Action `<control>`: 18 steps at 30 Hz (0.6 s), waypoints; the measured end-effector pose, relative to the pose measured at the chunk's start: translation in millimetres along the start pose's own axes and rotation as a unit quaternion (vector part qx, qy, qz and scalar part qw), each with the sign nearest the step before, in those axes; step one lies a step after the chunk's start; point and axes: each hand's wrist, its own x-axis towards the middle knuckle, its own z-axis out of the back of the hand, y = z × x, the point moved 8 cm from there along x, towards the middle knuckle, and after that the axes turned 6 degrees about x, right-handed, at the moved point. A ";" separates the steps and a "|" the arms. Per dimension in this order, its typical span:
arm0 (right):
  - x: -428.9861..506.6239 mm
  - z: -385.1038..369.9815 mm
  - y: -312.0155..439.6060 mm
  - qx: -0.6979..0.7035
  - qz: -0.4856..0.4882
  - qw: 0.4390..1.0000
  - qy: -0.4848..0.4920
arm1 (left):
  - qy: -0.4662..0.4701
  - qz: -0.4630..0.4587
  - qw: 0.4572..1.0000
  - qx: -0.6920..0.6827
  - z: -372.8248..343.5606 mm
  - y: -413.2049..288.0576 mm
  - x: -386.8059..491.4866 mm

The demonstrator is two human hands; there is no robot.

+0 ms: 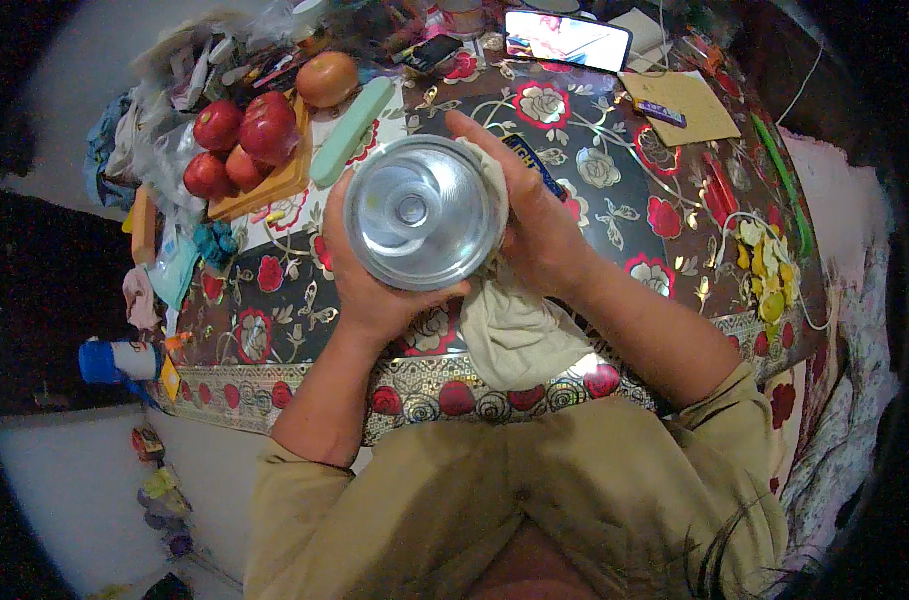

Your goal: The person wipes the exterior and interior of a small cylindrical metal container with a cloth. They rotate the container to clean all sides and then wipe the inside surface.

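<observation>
Between my two hands is a round, shiny metal vessel (417, 214), its rim and concentric rings facing up at me. My left hand (372, 285) grips its left and lower side, with the thumb along the bottom rim. A cream cloth (525, 337) is pressed against the vessel's right side by my right hand (533, 210), and its loose end hangs down towards the table's front edge. Part of the cloth is hidden behind my right hand and wrist. Just beyond the right hand lies a dark blue packet (533, 161) bearing yellow letters, partly covered.
Red apples (267, 131) and an orange-coloured fruit (327, 79) rest on a wooden board (297, 180) at the left. Nearby is a pale green case (353, 131). A lit phone (567, 41) leans at the back. Yellow peelings (769, 277) and a white cable (807, 319) lie at right on the floral tablecloth (619, 225).
</observation>
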 end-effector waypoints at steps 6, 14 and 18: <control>-1.4 -5.8 2.6 0.005 0.003 1.000 -0.003 | 0.013 0.030 0.996 -0.086 -4.9 4.7 0.6; 0.8 -4.2 1.4 0.118 -0.056 0.991 0.022 | 0.173 0.083 0.956 -0.221 -30.3 3.2 -8.8; 1.3 -4.2 -1.6 0.112 -0.070 0.991 -0.008 | 0.138 0.144 0.942 -0.268 -33.1 8.3 -4.5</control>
